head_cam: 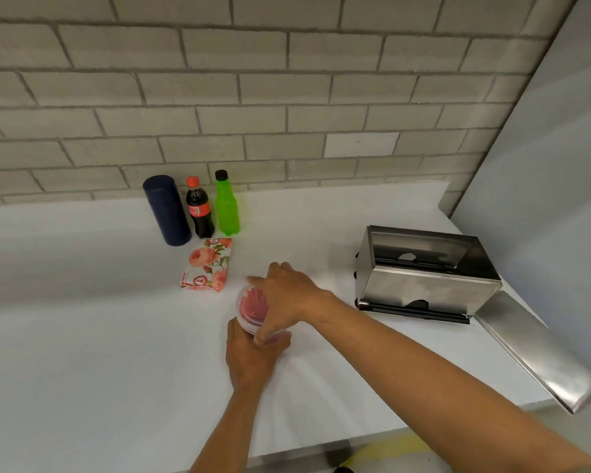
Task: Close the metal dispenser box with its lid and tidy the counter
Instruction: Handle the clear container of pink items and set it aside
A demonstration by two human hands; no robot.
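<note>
Both hands grip a clear plastic cup of red straws (252, 308): the left hand (253, 360) wraps its base, the right hand (287, 298) clasps its rim. To the right of them on the white tabletop (82, 336) stands the open metal dispenser box (423, 278), its lid (539, 349) lying just beside it.

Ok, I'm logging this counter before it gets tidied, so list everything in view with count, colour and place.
Metal dispenser box: 1, silver, open, right side of counter.
Lid: 1, silver, off the box, at the counter's right edge.
Clear cup of red straws: 1, centre, held.
Floral tissue pack: 1, pink and white, left of the cup.
Cylinder: 1, dark blue, by the wall.
Cola bottle: 1, dark, red cap.
Green bottle: 1, black cap.
Counter: 1, white.
Left hand: grip around the cup.
Right hand: over the cup's top.
</note>
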